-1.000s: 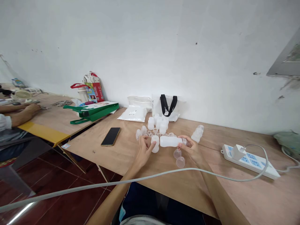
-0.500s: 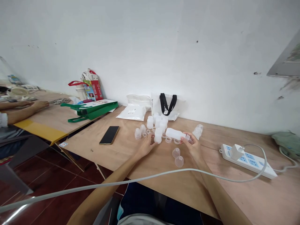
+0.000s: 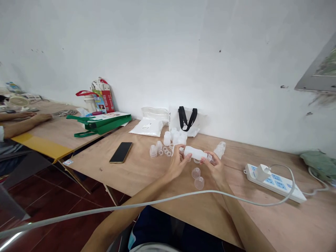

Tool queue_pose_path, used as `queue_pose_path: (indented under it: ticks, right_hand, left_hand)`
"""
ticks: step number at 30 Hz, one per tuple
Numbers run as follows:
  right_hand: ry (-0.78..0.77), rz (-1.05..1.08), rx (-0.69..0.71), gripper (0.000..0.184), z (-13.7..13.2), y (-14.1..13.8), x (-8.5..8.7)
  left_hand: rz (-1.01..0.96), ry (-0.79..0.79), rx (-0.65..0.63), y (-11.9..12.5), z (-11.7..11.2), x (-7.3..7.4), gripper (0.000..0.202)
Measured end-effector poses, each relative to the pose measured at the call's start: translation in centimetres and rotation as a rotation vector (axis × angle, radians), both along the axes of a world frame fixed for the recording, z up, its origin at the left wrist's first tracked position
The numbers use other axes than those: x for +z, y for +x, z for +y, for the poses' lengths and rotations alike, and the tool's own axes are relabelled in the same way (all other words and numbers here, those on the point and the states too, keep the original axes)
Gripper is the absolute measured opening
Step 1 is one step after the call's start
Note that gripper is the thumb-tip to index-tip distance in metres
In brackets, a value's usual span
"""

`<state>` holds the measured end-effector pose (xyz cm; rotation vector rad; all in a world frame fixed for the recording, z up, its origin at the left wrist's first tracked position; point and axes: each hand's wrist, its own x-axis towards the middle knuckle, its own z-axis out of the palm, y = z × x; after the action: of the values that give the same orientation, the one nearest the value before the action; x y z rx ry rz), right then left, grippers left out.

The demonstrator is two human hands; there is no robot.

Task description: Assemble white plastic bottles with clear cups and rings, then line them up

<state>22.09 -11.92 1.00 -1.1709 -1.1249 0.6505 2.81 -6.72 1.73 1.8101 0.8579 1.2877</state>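
A milky-white baby bottle lies on its side in the air between my hands, just above the table. My left hand has its fingers and thumb closed about the bottle's left end. At the other end, my right hand grips the bottle near its clear top. Behind my left hand stands a cluster of white bottles, partly hidden by it. Small clear rings and two domed teat pieces lie left of that hand. Two clear caps rest on the table below the bottle.
A black phone lies to the left. White packages and a bag with black handles stand by the wall. A clear item and a power strip are on the right. A cable crosses in front. Another person's arm is far left.
My left hand has moved right and up from the standing bottles to the left end of the held bottle. My right hand still holds the other end.
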Motion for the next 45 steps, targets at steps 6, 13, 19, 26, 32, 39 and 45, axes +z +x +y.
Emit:
queue_pose_path:
  ticks: [6,13,19,26,32,39,45]
  right_hand:
    - [-0.054,-0.042,0.141,0.049,-0.4,1.1,0.2]
    - [-0.063,-0.023,0.245,0.061,-0.3,0.3,-0.7]
    - [-0.001,-0.019,0.218,0.050,0.0,0.4,-0.8]
    - [-0.155,-0.086,0.164,0.051,0.7,1.0,-1.6]
    - [-0.198,-0.225,0.087,0.063,0.5,1.0,-1.2]
    - [-0.096,-0.118,0.203,0.051,-0.1,1.1,-0.4]
    - [-0.174,-0.112,0.138,0.052,0.3,0.7,-1.2]
  left_hand:
    - [-0.125,-0.262,-0.245,1.6,1.2,-2.5,0.050]
    - [-0.233,-0.358,-0.293,1.5,1.8,-4.4,0.053]
    - [-0.313,-0.449,-0.306,1.7,2.6,-5.0,0.061]
    - [-0.270,-0.417,-0.315,1.5,2.4,-4.8,0.061]
    - [-0.261,-0.423,-0.312,1.6,2.0,-4.0,0.062]
    - [-0.289,-0.442,-0.331,1.6,1.6,-4.0,0.059]
    - [-0.294,-0.394,-0.335,1.6,1.6,-4.5,0.055]
